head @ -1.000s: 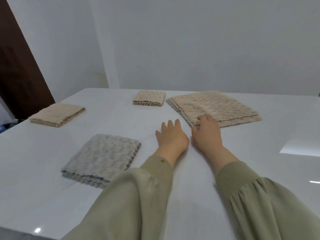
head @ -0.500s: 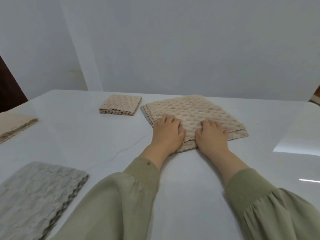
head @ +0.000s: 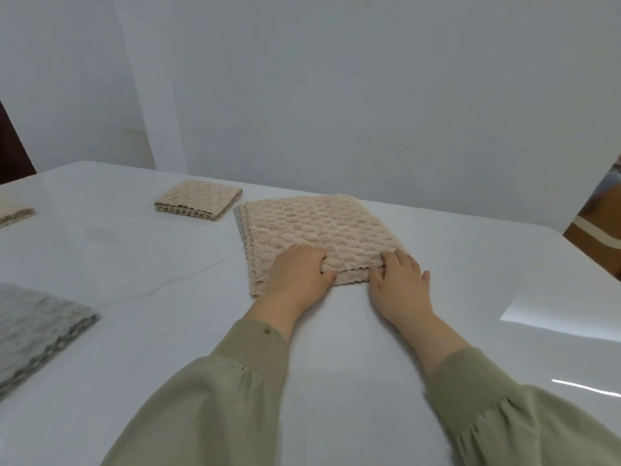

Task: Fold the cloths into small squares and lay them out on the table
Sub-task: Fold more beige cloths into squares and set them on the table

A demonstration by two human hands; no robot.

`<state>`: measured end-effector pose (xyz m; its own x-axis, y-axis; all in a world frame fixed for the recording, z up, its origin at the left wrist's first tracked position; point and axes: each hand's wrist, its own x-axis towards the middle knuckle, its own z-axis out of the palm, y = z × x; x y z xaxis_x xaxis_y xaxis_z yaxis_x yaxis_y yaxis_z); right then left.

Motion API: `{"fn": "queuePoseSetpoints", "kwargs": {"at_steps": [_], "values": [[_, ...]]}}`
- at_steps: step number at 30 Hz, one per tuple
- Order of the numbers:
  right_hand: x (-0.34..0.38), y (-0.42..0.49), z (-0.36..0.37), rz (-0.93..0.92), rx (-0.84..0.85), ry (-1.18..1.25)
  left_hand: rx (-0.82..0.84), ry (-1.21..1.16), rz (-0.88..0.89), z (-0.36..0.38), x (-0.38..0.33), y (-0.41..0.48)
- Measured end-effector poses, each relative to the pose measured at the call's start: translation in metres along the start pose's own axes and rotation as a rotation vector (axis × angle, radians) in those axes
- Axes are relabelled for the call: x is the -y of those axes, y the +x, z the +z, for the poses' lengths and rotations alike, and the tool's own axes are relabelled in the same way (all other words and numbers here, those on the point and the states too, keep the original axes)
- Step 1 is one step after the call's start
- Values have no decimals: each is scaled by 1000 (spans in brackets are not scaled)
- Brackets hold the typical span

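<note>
A stack of large beige waffle cloths point(head: 312, 227) lies in the middle of the white table point(head: 353, 331). My left hand point(head: 297, 279) and my right hand point(head: 401, 285) pinch the near edge of the top beige cloth, fingers tucked under it, lifting it slightly off the layers below. A small folded beige square point(head: 198, 203) sits just left of the stack. A folded grey cloth point(head: 30, 331) lies at the near left. The corner of another folded beige cloth point(head: 15, 216) shows at the far left edge.
A pale wall rises behind the table. The table's right edge runs diagonally at right, with a brown and white object point(head: 598, 227) beyond it. A thin crack-like line point(head: 184, 280) marks the tabletop left of my hands.
My hands moved from flat on the table onto the beige stack, then curled round the top cloth's near edge. The view shifted right, pushing the grey cloth toward the left edge.
</note>
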<state>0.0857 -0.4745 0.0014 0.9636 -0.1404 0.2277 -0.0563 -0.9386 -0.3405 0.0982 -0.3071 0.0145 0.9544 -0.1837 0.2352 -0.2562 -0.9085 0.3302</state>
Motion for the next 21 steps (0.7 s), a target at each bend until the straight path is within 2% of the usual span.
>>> {"fn": "queuePoseSetpoints", "kwargs": {"at_steps": [7, 14, 19, 21], "values": [[10, -37, -4, -162, -29, 136, -296, -59, -151, 5, -8, -40], [7, -62, -6, -253, -99, 240, -365, -8, -190, 5, -7, -50], [12, -57, -9, -259, -229, 310, -594, -156, -231, -3, -9, -57], [13, -56, -9, -268, -234, 280, -609, -165, -216, -5, -9, -59]]}}
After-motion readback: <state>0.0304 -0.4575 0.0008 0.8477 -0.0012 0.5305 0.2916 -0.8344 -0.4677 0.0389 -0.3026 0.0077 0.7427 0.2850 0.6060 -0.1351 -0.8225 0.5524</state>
